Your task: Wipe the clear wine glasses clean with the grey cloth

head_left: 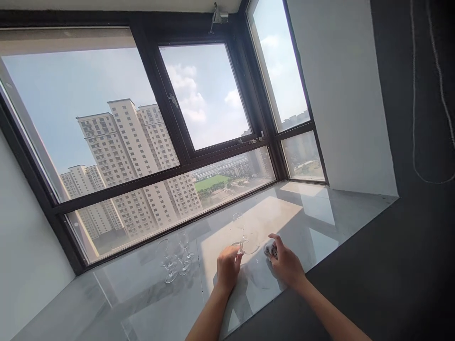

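Note:
My left hand (pixel 228 266) is closed on a clear stemmed glass (pixel 250 245), held tilted above the sunlit sill, its outline faint against the bright stone. Just to the right, my right hand (pixel 285 261) grips a bunched white-and-dark cloth (pixel 270 249), apart from the glass. Behind the held glass shows another clear, glassy rim (pixel 238 217); whether it belongs to a separate glass I cannot tell. To the left of my hands, several stemmed glasses (pixel 170 274) stand upright close together on the sill.
The glossy grey stone windowsill (pixel 159 312) runs beneath dark-framed windows (pixel 117 187), with a front edge dropping off at the lower right. A white side wall (pixel 348 94) stands on the right, where a looped blind cord (pixel 414 118) hangs. Tall buildings (pixel 131 137) are outside.

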A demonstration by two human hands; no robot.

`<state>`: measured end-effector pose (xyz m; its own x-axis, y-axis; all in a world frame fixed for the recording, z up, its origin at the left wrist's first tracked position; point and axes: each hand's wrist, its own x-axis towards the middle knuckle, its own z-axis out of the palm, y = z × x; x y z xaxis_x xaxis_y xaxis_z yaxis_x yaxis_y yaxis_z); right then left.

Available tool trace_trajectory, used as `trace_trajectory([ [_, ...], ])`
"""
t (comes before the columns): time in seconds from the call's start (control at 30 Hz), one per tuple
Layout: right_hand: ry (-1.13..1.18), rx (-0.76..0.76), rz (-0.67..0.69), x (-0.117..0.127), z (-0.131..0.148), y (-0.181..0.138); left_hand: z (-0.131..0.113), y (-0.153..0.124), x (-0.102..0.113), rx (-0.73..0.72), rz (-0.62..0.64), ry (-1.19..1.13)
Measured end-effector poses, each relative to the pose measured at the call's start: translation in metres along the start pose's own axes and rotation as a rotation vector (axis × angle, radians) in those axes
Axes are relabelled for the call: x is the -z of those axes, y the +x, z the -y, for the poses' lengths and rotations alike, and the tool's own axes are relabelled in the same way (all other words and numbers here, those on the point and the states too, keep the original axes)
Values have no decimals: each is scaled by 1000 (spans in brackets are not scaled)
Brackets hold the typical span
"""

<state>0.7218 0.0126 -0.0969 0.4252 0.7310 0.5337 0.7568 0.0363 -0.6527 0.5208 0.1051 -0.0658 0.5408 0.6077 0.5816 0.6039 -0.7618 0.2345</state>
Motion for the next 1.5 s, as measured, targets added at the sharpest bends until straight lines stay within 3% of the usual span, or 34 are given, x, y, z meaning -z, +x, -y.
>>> trace_trajectory([
  [0.23, 8, -8, -1, 0, 3, 2, 14, 22, -22, 66, 163, -237],
  [0.43, 20, -38, -10, -1, 3, 4, 20, 44, -42, 80, 212, -345],
  [0.6, 38, -42, -12, -2, 3, 5, 19, 52, -45, 153, 219, -328],
  [0.73, 36, 8, -53, 0, 4, 4, 12, 47, -40, 164, 197, -298],
  [0.87, 55, 190, -116, 2, 14, -2, 6, 29, -27, 74, 92, -190],
  [1.0, 61, 307, -216, 1, 38, -6, 7, 9, -3, 14, 6, -1],
  [1.13, 9, 396, -155, 4, 67, 0, 9, -5, 19, -62, -43, 70],
  [1.3, 44, 315, -68, 19, 79, 21, 10, -16, 26, -85, -86, 76],
  [1.5, 206, 151, -84, 35, 61, 39, 9, -17, 20, -25, -121, -48],
])
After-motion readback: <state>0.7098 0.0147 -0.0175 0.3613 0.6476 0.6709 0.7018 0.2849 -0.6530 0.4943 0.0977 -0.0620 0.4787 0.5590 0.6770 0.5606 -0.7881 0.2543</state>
